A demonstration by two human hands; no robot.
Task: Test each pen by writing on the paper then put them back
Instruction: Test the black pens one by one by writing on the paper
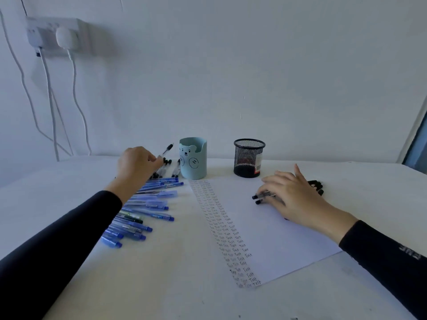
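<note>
A white sheet of paper (pixel 272 229) lies on the table, with columns of the handwritten word "Test" along its left edge. My left hand (pixel 135 166) pinches a black-tipped clear pen (pixel 166 150) and holds it lifted above a row of black pens (pixel 164 170) left of the bear cup. My right hand (pixel 292 194) rests with straight fingers on two black pens (pixel 262 197) lying on the paper. More black pens (pixel 316 186) lie just beyond that hand. Several blue pens (pixel 147 209) are fanned out on the table left of the paper.
A light-blue bear cup (pixel 193 159) and a black mesh holder (pixel 248 158) stand behind the paper near the wall. White cables (pixel 49 100) hang from a wall socket (pixel 54 33) at the upper left.
</note>
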